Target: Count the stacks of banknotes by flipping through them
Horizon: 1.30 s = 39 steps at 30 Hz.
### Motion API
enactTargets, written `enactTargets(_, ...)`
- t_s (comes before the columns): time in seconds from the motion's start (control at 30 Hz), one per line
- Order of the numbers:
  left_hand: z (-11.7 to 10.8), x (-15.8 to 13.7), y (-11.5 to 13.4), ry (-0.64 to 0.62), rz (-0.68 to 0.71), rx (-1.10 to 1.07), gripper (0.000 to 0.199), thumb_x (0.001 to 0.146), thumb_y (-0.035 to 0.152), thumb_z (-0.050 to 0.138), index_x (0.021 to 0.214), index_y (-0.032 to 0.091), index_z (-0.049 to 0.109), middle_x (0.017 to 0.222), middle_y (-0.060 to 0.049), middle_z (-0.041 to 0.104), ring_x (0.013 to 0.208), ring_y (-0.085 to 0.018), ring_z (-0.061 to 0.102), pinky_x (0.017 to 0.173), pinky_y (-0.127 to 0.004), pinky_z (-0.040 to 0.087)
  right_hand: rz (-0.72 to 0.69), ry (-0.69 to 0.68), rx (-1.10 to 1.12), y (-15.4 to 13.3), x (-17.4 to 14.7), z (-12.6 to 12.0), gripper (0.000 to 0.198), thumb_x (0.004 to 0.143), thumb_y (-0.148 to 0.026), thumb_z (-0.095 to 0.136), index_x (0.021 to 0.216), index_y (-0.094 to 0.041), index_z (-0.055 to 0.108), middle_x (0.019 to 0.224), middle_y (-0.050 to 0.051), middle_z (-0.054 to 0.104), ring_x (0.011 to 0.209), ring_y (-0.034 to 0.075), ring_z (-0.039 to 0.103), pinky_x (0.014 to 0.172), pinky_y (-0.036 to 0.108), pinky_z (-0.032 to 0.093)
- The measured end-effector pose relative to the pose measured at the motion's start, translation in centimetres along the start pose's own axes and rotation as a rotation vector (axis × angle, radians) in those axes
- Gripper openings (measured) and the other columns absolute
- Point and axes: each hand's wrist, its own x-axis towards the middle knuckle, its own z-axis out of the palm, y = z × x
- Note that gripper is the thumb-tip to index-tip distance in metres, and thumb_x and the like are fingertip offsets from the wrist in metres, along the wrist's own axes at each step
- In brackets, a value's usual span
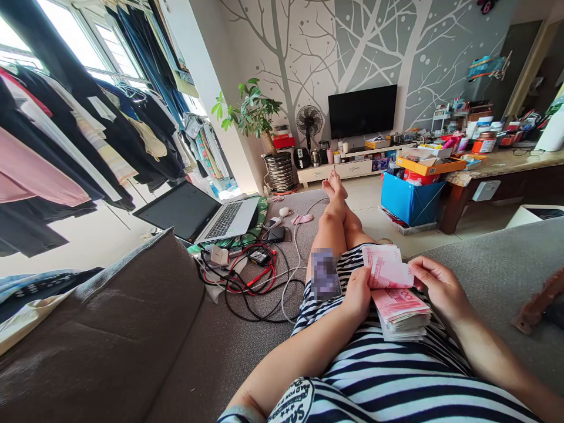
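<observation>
My left hand (358,292) is closed on the left side of some pink banknotes (384,265) above my lap. At their right edge, the thumb and fingers of my right hand (443,286) pinch a note. A thick stack of banknotes (404,320) rests just below, on the striped clothing (374,352) over my lap. The lower part of the left fingers is hidden behind the notes. Beside my left hand, a phone (325,275) with a blurred screen lies on my thigh.
Left on the grey sofa (255,358) are an open laptop (220,220), tangled cables (247,294) and chargers. Ahead stand a potted plant (278,170), a fan (309,120) and a television (363,111). A blue storage box (412,202) sits beside a cluttered table (506,161).
</observation>
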Motion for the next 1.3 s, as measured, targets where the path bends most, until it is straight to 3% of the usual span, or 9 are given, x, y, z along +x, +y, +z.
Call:
enactTargets(0.3,-0.2,0.5,-0.9,-0.052,-0.017,-0.094,0.033,0.072,0.049,0.068,0.067,0.017,0.064,0.069,-0.003,0.061,0.065,-0.017,0.045,0.069,-0.03,0.038,-0.007,-0.023,0.048,-0.1,-0.1,0.1,0.034,0.091,-0.054,0.067,0.078,-0.022,0.067,0.065,-0.002,0.052,0.061,0.015,0.046,0.059,0.027,0.037)
enactTargets(0.5,-0.3,0.3,-0.8,-0.059,-0.015,-0.128,0.024,0.07,0.04,0.068,0.062,0.018,0.061,0.063,0.0,0.058,0.06,-0.014,0.041,0.063,-0.028,0.034,-0.004,-0.028,0.088,-0.4,-0.1,0.1,0.034,0.089,-0.054,0.069,0.078,-0.022,0.068,0.065,-0.002,0.054,0.061,0.015,0.047,0.058,0.026,0.037)
enactTargets(0.63,-0.5,0.4,-1.1,-0.027,-0.038,-0.166,0.029,0.07,0.038,0.072,0.057,0.02,0.053,0.056,0.003,0.05,0.055,-0.012,0.037,0.058,-0.027,0.03,0.001,-0.063,0.104,-0.7,-0.2,0.2,0.037,0.092,-0.055,0.064,0.08,-0.021,0.069,0.061,0.0,0.058,0.06,0.015,0.048,0.058,0.027,0.038)
enactTargets(0.8,-0.6,0.6,-1.3,-0.046,-0.102,-0.202,0.026,0.067,0.039,0.077,0.066,0.018,0.062,0.063,-0.001,0.061,0.061,-0.015,0.05,0.065,-0.03,0.039,0.04,-0.007,0.083,0.0,0.1,0.1,0.043,0.089,-0.057,0.068,0.068,-0.021,0.06,0.057,-0.002,0.054,0.055,0.013,0.046,0.054,0.026,0.036)
enactTargets(0.93,-0.5,0.6,-1.2,-0.067,-0.132,-0.216,0.026,0.062,0.038,0.08,0.07,0.017,0.067,0.068,-0.002,0.066,0.066,-0.018,0.056,0.071,-0.032,0.044,0.095,0.098,0.057,1.3,0.6,-0.1,0.039,0.083,-0.058,0.074,0.077,-0.021,0.063,0.059,-0.003,0.055,0.056,0.013,0.047,0.052,0.025,0.035)
enactTargets(1.17,0.0,0.1,-0.3,-0.068,-0.16,-0.21,0.029,0.056,0.036,0.083,0.071,0.015,0.069,0.07,-0.004,0.068,0.066,-0.018,0.058,0.071,-0.031,0.045,0.104,0.022,0.032,1.6,0.6,0.1,0.037,0.087,-0.054,0.069,0.076,-0.021,0.062,0.063,-0.003,0.054,0.058,0.014,0.046,0.052,0.025,0.034)
enactTargets(1.3,-0.1,0.3,-0.5,-0.044,-0.125,-0.192,0.029,0.061,0.041,0.081,0.067,0.016,0.067,0.065,-0.002,0.064,0.063,-0.016,0.052,0.066,-0.029,0.04,0.077,0.026,0.013,1.3,0.5,0.2,0.036,0.089,-0.053,0.066,0.074,-0.021,0.062,0.061,-0.003,0.051,0.058,0.014,0.044,0.052,0.025,0.033)
